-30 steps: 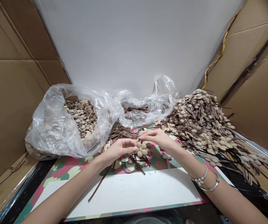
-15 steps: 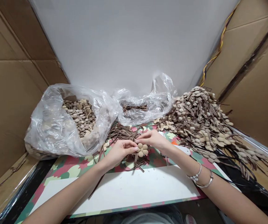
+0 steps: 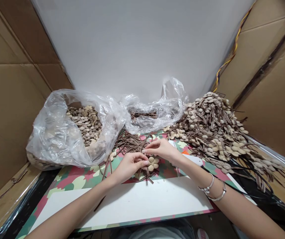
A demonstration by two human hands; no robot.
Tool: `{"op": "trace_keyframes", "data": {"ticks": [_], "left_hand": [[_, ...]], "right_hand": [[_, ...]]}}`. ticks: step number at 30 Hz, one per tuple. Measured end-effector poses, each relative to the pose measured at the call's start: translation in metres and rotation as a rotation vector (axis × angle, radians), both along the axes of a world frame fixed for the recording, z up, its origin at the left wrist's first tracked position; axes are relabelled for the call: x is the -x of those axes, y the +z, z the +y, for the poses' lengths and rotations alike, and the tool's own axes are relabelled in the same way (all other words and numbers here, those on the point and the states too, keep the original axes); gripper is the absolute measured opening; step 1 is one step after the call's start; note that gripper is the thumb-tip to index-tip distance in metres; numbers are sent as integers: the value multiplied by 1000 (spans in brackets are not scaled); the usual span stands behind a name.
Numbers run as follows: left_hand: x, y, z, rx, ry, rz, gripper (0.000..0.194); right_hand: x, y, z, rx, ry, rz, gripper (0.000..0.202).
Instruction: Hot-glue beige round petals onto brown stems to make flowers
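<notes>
A tan padded fabric flower with rounded petals is pinched at its left edge by my left hand, thumb against fingers. Brown ribbon with pale stitching hangs below it. My right hand is just above and behind the flower, its thumb and fingertips pressed together near my left fingertips; what is between them is too small to tell. Behind both hands lies a loose heap of brown stitched ribbons. A white tool lies partly hidden behind my right forearm, with an orange piece near it.
On the left stands a clear plastic bag full of tan flowers. A second plastic bag holds ribbons at the back. To the right rises a large pile of flowers with ribbons. A white board lies in front; cardboard walls flank the table.
My left hand and the flower have shifted slightly down and to the right. My right fingertips have moved a little left, away from the flower's top edge.
</notes>
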State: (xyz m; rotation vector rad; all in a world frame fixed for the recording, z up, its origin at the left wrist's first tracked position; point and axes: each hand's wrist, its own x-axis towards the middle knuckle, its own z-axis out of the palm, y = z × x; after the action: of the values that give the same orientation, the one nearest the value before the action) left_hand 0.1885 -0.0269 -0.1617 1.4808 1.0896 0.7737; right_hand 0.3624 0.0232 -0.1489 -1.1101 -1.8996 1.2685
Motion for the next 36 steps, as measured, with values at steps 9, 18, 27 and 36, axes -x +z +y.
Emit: {"op": "trace_keyframes", "data": {"ticks": [9, 18, 27, 36], "left_hand": [[2, -8, 3, 0, -40, -29, 21], [2, -9, 3, 33, -38, -6, 22], [2, -9, 2, -19, -50, 55, 19], [0, -9, 0, -5, -69, 5, 19]], "right_hand": [[5, -5, 2, 39, -81, 23, 20], [2, 2, -2, 33, -90, 68, 20], [2, 3, -2, 33, -106, 126, 19], [1, 11, -5, 12, -145, 165, 22]]}}
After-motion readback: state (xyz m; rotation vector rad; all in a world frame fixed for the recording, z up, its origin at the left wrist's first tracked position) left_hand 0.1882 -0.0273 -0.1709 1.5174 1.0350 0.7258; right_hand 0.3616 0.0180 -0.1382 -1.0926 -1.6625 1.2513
